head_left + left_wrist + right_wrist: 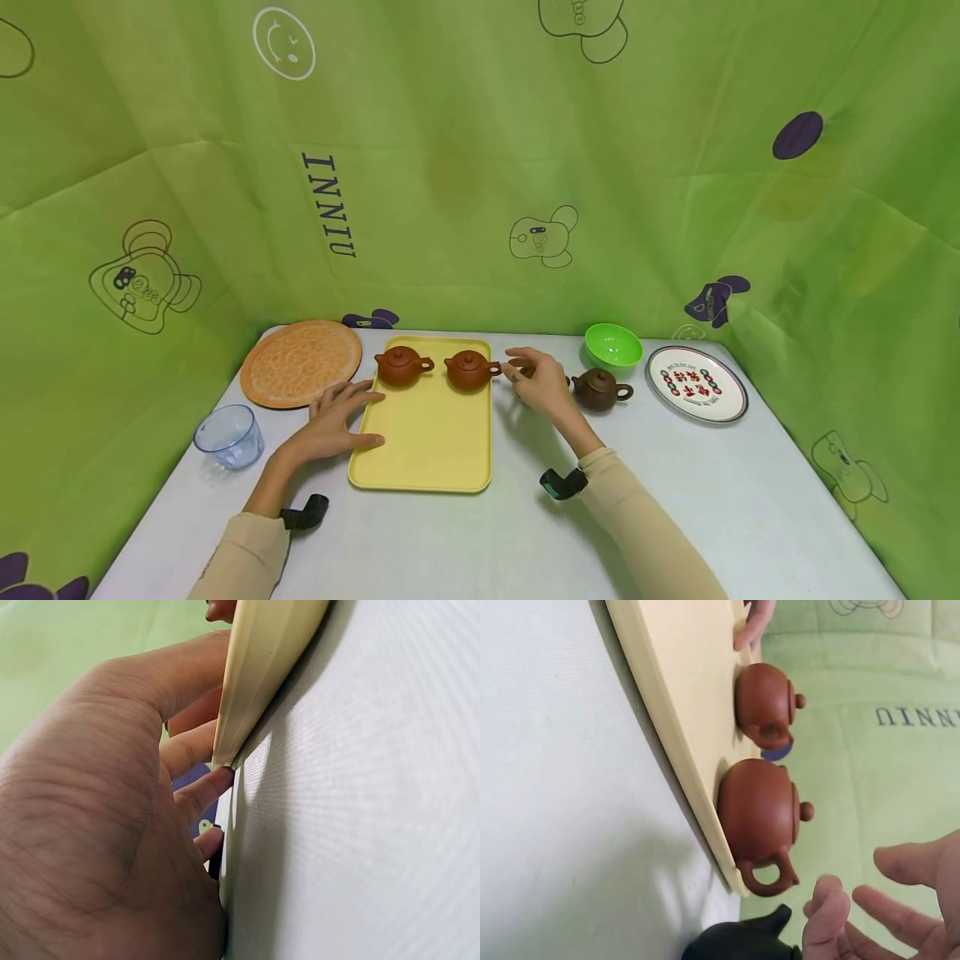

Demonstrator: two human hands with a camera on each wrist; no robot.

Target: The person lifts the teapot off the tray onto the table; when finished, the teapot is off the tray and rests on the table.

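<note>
Two reddish-brown teapots stand at the far end of a yellow tray [429,442], a left teapot [400,367] and a right teapot [469,372], both with handles to the right. My left hand [330,425] rests at the tray's left rim, thumb and fingertips reaching over the edge. Just right of the tray, my right hand [540,385] hovers with fingers loosely bent and apart, nothing between them. Its fingertips are close to the right teapot's handle. Below it is a dark teapot [739,943], mostly hidden by the hand in the head view.
A second dark brown teapot [597,390] stands right of my right hand, with a green bowl [613,347] behind it. Farther right lies a white patterned plate [697,383]. On the left are a round orange-brown mat [300,363] and a clear glass bowl [231,437].
</note>
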